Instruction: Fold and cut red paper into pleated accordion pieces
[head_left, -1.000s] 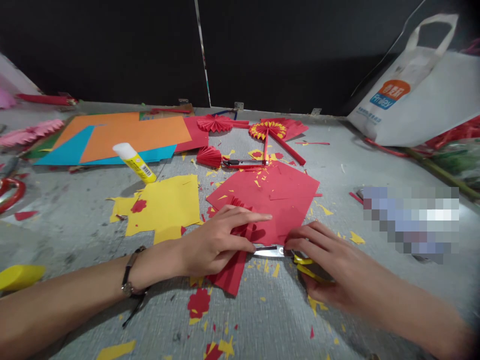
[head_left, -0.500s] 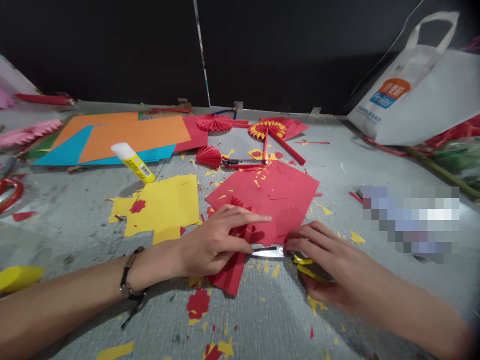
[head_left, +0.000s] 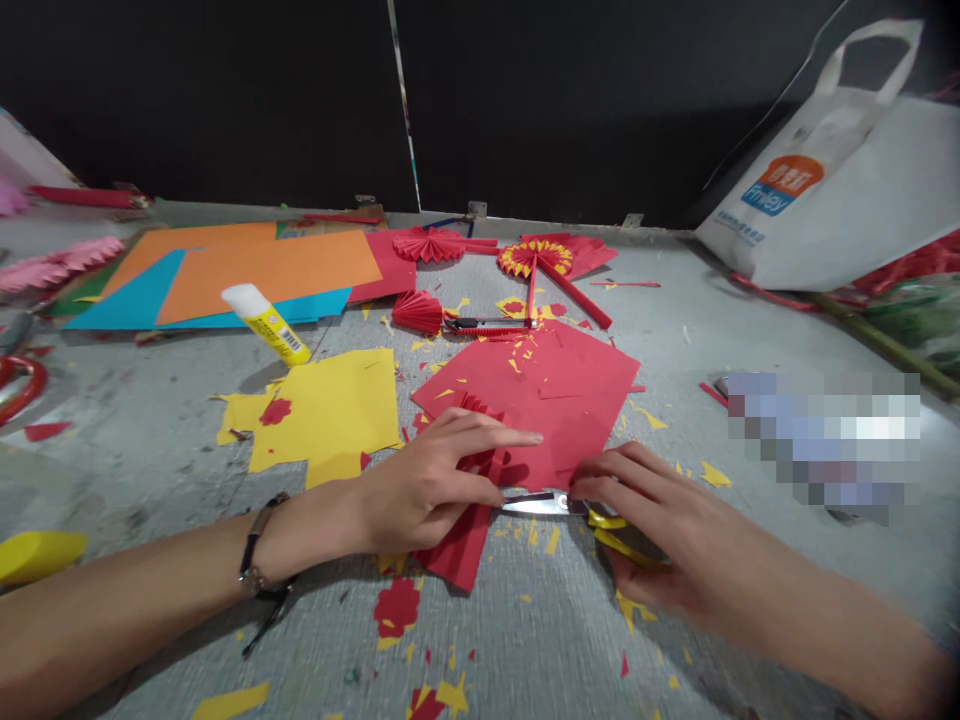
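Note:
My left hand (head_left: pixel 431 480) lies over a pleated strip of red paper (head_left: pixel 466 545), its index finger stretched out and the other fingers holding the strip down. A pair of scissors (head_left: pixel 541 504) with yellow handles is in my right hand (head_left: pixel 660 515), its fingers curled around the handles. The blades point left and their tips meet the paper strip beside my left fingers. Just beyond both hands lies a larger sheet of red paper (head_left: pixel 577 390), strewn with small yellow scraps. A utility knife (head_left: pixel 487 325) rests at its far edge.
Yellow paper (head_left: pixel 352 400) and a standing glue stick (head_left: pixel 268 325) are at left. Orange sheets (head_left: pixel 277 275) lie behind. Folded red fans (head_left: pixel 429 246) sit at the back. A white bag (head_left: pixel 832 190) stands far right, near a pixelated object (head_left: pixel 825 430). Red-handled scissors (head_left: pixel 22 385) lie far left.

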